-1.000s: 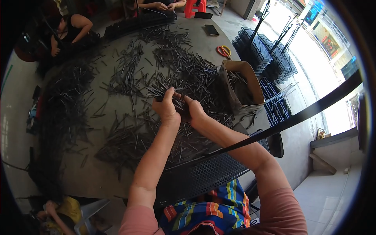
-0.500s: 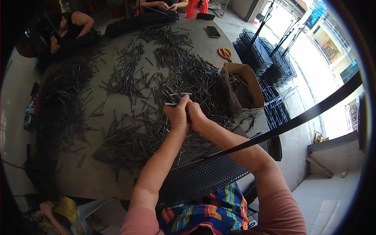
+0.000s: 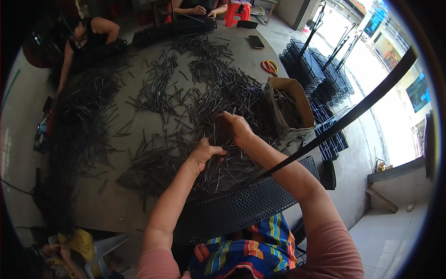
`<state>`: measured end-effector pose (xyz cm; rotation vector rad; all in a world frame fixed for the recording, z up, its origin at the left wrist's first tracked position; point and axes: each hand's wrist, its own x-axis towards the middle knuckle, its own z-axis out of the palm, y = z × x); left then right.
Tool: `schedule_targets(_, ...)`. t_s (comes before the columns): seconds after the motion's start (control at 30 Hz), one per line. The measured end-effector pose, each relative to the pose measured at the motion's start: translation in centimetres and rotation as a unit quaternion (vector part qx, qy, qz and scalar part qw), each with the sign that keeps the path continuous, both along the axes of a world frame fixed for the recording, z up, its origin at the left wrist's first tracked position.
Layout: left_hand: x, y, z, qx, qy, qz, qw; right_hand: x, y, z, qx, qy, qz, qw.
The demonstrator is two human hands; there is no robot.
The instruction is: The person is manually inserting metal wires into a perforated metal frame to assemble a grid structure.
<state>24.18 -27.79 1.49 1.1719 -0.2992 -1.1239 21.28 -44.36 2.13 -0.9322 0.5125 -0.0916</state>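
Over a pile of thin dark strips on the grey table, my two hands are apart. My left hand is low over the strips, its thumb stretched to the right and its fingers apart. A little farther off, my right hand reaches leftward with its fingers spread, the tips shadowed among the strips. Neither hand shows a bundle in its grasp. Below them a black perforated metal panel lies along the table's near edge, in front of my patterned apron. A long black bar slants up rightward across my right forearm.
A cardboard box holding strips stands right of the pile. Beyond it lie red-and-yellow-handled scissors and a phone. Black wire racks are stacked on the floor at right. Other people sit at the far side and the left.
My hands were together around a bundle of strips; they have come apart. The left moved nearer and leftward, the right slightly right. The bundle no longer shows in them.
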Motion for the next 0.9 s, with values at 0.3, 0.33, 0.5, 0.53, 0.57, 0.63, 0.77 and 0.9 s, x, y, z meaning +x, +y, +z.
schedule_targets(0.3, 0.4, 10.3, -1.0, 0.004, -0.068, 0.178, 0.982, 0.5, -2.2, -1.0, -0.346, 0.115, -0.080, 0.928)
schedule_targets(0.33, 0.2, 11.8, -1.3, -0.003, -0.080, 0.208, 0.975, 0.6, -2.7, -1.7, -0.356, 0.100, -0.073, 0.926)
schedule_targets(0.5, -3.6, 19.4, -3.4, -0.029, -0.205, 0.413, 0.887, -0.1, -3.8, -1.1, -0.324, 0.072, -0.108, 0.937)
schedule_targets(0.53, -4.6, 20.6, -4.5, -0.025, -0.250, 0.467, 0.848, -0.4, -3.9, -0.8, -0.326, 0.070, -0.106, 0.937)
schedule_targets(0.57, -5.5, 21.9, -6.7, -0.026, -0.250, 0.469, 0.847, -0.8, -4.0, -0.5, -0.333, 0.091, -0.106, 0.932)
schedule_targets(0.63, -7.0, 24.0, -12.4, 0.036, -0.301, 0.496, 0.813, -1.7, -3.3, 0.5, -0.339, 0.109, -0.125, 0.926)
schedule_targets(0.77, -8.8, 25.8, -16.7, 0.075, -0.314, 0.483, 0.814, -4.6, -4.8, 1.4, -0.337, 0.072, -0.162, 0.925)
schedule_targets(0.9, -8.1, 25.9, -13.5, 0.120, -0.236, 0.514, 0.816, -10.7, -8.6, 0.0, -0.430, 0.033, -0.229, 0.873)
